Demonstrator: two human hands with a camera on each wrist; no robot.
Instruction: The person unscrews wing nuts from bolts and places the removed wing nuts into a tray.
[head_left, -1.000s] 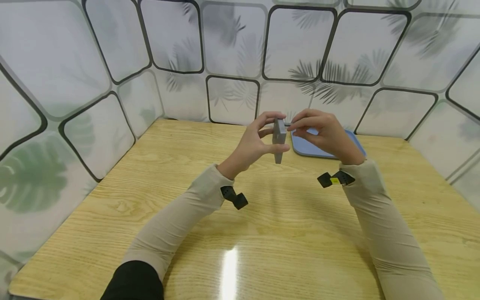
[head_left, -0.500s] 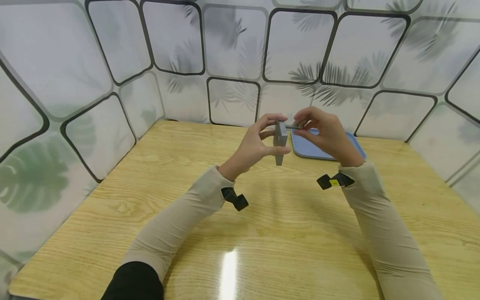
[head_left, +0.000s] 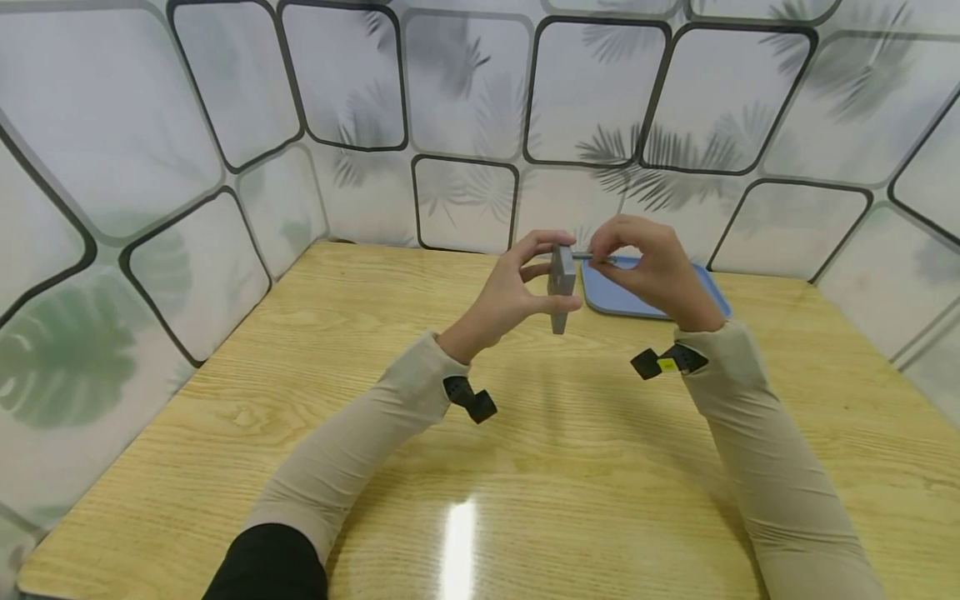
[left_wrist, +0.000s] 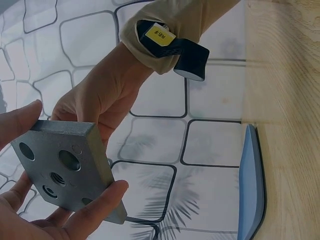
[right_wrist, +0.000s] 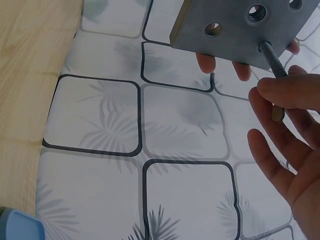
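Observation:
My left hand (head_left: 495, 296) holds a flat grey metal block (left_wrist: 42, 165) by its edges, fingers at the top and thumb below, upright above the table. Several round holes pass through the block's broad face, and some show threads. On the block's right side, a threaded screw (right_wrist: 271, 59) has its tip in a hole near one edge. My right hand (head_left: 648, 267) pinches the screw's outer part between thumb and fingertips. The screw's rounded outer end shows below the thumb in the right wrist view.
A blue tray (head_left: 626, 302) lies at the back of the wooden table (head_left: 390, 333), behind my right hand. A pale patterned curtain (head_left: 465, 83) closes off the back and left. Each wrist carries a small black camera.
My right fingers have shifted slightly right, away from the block, and curled in tighter; more of the screw shows between them and the block. The left hand and block stay nearly still.

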